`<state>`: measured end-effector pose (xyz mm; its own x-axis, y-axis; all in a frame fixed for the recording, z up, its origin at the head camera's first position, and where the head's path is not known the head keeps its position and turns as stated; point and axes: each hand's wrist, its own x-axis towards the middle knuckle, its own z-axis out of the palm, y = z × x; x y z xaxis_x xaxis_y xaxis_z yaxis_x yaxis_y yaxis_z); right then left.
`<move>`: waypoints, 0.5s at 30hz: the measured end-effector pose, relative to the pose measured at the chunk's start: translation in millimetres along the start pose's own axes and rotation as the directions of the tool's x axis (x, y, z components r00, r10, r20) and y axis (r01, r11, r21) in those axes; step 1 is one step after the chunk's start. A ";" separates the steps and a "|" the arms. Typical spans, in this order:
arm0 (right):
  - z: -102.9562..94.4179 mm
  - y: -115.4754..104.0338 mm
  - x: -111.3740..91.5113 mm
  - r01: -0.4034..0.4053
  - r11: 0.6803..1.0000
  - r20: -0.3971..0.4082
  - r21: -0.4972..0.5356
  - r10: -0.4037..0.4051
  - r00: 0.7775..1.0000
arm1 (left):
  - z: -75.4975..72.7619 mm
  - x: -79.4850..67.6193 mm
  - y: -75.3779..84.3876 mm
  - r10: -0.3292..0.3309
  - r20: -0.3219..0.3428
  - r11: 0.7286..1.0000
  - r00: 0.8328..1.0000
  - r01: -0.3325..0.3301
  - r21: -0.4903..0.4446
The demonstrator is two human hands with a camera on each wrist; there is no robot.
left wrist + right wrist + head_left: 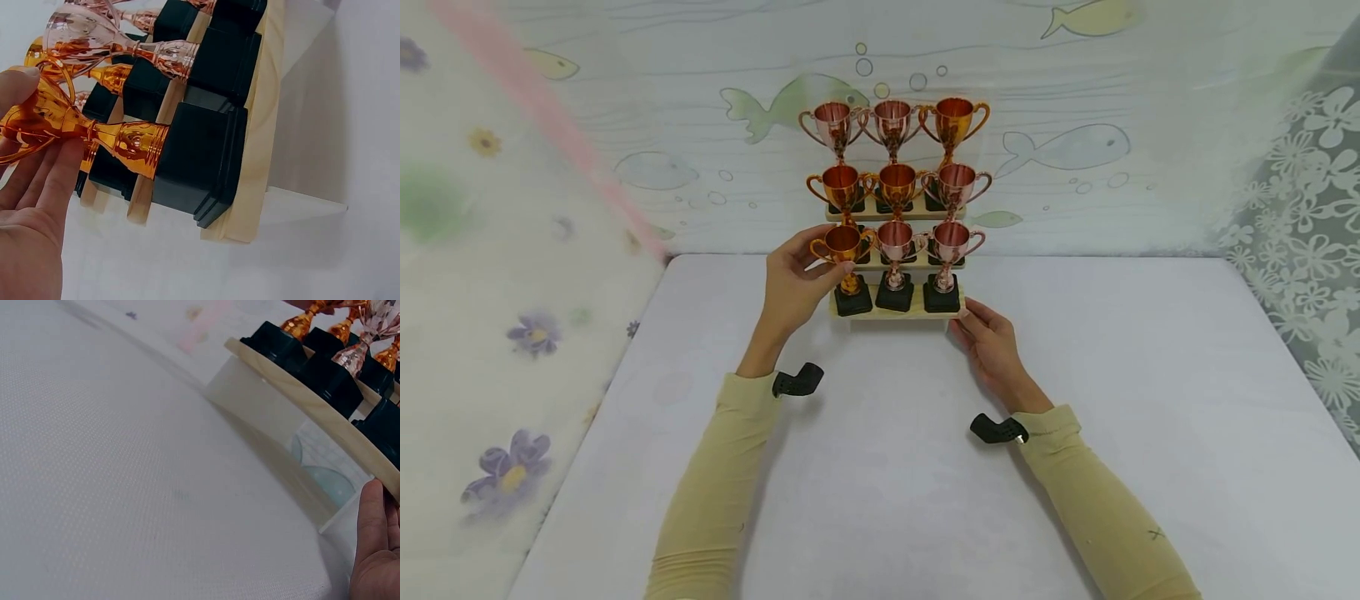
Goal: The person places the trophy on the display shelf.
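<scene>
In the head view a three-tier wooden display stand (895,315) carries rows of small trophy cups on black bases. My left hand (797,279) holds a gold trophy cup (850,283) at the left end of the lowest tier. Seen from the left wrist, its thumb and fingers (53,181) lie around the gold cup, whose black base (194,159) sits at the shelf's end. My right hand (992,346) grips the right end of the lowest shelf (325,415), the thumb at its front corner. Two rose-pink trophy cups (895,242) stand beside the gold one.
Gold and pink trophies (897,183) fill the upper tiers. Pale supports (262,403) hold the lowest shelf above the white tabletop (880,467). Behind stands a fish-patterned curtain (1067,150). A black wrist camera (799,381) protrudes beside the left cuff, another (997,428) beside the right.
</scene>
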<state>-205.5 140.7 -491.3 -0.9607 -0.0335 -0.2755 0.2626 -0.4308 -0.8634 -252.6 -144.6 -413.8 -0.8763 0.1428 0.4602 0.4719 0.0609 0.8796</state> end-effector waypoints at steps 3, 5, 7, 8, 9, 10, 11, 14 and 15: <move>0.3 0.9 1.2 0.000 1.000 0.005 -0.009 0.000 1.000 | -1.0 -1.0 -2.2 -0.014 -0.002 1.000 1.000 0.014 -0.008; 0.4 1.4 2.3 -0.001 1.000 0.010 -0.009 0.001 1.000 | -1.4 -2.6 -4.1 -0.020 -0.003 1.000 1.000 0.020 -0.019; -0.5 1.6 2.5 -0.004 1.000 0.010 -0.007 0.004 1.000 | -1.0 -5.4 -6.2 -0.023 -0.001 0.999 1.000 0.023 -0.035; -1.2 1.5 2.7 -0.009 1.000 0.007 -0.007 0.009 1.000 | -0.9 -7.2 -7.2 -0.027 0.001 0.999 1.000 0.027 -0.041; -2.2 1.0 2.7 -0.017 1.000 0.005 -0.011 0.017 1.000 | -0.7 -9.5 -8.1 -0.031 0.002 0.998 1.000 0.032 -0.045; -3.5 0.1 2.6 -0.026 1.000 0.001 -0.014 0.026 1.000 | -0.7 -12.3 -8.6 -0.038 0.003 0.998 0.999 0.038 -0.045; -5.2 -1.5 2.0 -0.040 0.999 0.002 -0.023 0.040 0.999 | -1.1 -15.6 -9.6 -0.046 0.002 0.998 0.999 0.046 -0.042; -12.2 -9.2 -2.6 -0.092 0.995 0.022 -0.040 0.093 0.995 | -4.8 -28.6 -12.4 -0.075 -0.001 0.997 0.997 0.075 -0.022; -16.0 -12.7 -5.1 -0.098 0.993 0.038 -0.060 0.101 0.994 | -6.7 -33.8 -13.4 -0.085 -0.002 0.996 0.996 0.085 -0.001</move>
<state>-202.5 160.8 -485.7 -0.9322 -0.1109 -0.3447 0.3606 -0.3707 -0.8559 -230.0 -156.9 -440.3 -0.9134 0.1351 0.3841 0.3956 0.0722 0.9156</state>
